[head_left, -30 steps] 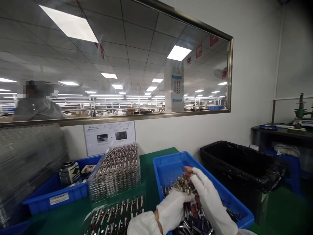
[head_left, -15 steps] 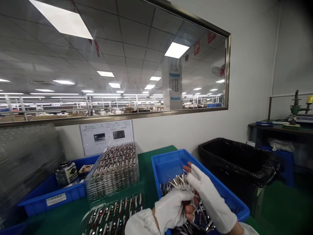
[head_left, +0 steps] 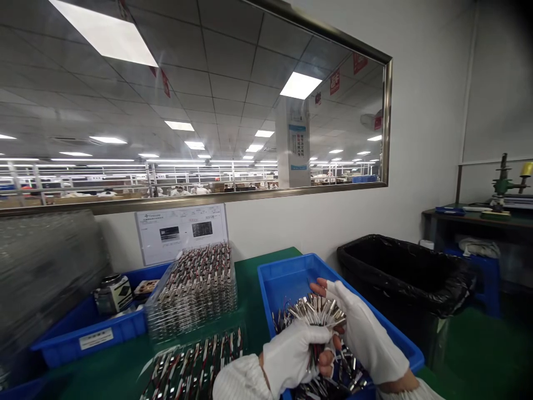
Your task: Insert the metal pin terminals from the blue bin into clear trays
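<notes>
My left hand (head_left: pixel 293 353), in a white glove with bare fingertips, is closed round a bundle of wired metal cylinders (head_left: pixel 318 311). Their silvery ends fan out above the fist, and red and dark wires hang below it. On the bundle's right side is my right hand (head_left: pixel 360 328), gloved the same way. Its fingers reach out open and the palm faces the bundle; whether it touches the cylinders is hard to tell. Both hands are over a blue bin (head_left: pixel 287 272), where more loose wired cylinders (head_left: pixel 350 375) lie beneath them.
Left of the bin, a clear tray (head_left: pixel 195 361) holds rows of wired parts, with a stack of filled clear trays (head_left: pixel 191 294) behind it. Further left is a blue box (head_left: pixel 62 339) with a jar (head_left: pixel 112 294). A black-lined trash bin (head_left: pixel 400 278) stands at right.
My right hand has shifted slightly right and down, showing more of the bundle's metal ends, which are now spread wider. My left hand keeps its grip in nearly the same place.
</notes>
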`<action>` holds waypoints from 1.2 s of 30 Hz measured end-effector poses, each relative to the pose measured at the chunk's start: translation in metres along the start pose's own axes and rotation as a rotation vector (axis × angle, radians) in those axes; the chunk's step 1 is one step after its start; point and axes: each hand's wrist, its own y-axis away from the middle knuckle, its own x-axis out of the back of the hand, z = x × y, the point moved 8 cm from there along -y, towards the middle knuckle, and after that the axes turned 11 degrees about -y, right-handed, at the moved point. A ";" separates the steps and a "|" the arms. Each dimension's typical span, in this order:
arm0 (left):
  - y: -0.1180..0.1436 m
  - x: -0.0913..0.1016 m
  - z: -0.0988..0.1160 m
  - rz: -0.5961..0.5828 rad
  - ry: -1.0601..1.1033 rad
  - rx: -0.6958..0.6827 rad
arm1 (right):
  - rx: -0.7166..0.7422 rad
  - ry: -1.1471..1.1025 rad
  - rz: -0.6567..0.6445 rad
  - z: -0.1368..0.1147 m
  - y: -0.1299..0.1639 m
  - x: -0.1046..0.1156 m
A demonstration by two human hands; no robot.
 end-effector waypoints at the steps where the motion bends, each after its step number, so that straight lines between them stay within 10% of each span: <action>1: 0.000 0.000 0.000 -0.002 -0.006 -0.003 | -0.017 0.004 -0.016 0.001 0.000 -0.001; 6: -0.002 0.002 -0.001 0.001 -0.062 -0.030 | -0.041 0.062 -0.070 0.001 0.001 -0.001; 13: -0.001 0.005 0.003 0.169 -0.231 -0.083 | 0.332 0.677 -0.043 -0.013 0.005 -0.010; 22: 0.005 -0.007 0.011 0.019 -0.217 -0.102 | 0.133 0.272 -0.201 -0.004 0.006 -0.006; 36: 0.004 -0.006 0.007 0.049 -0.249 -0.120 | 0.115 0.361 -0.159 -0.004 0.004 -0.003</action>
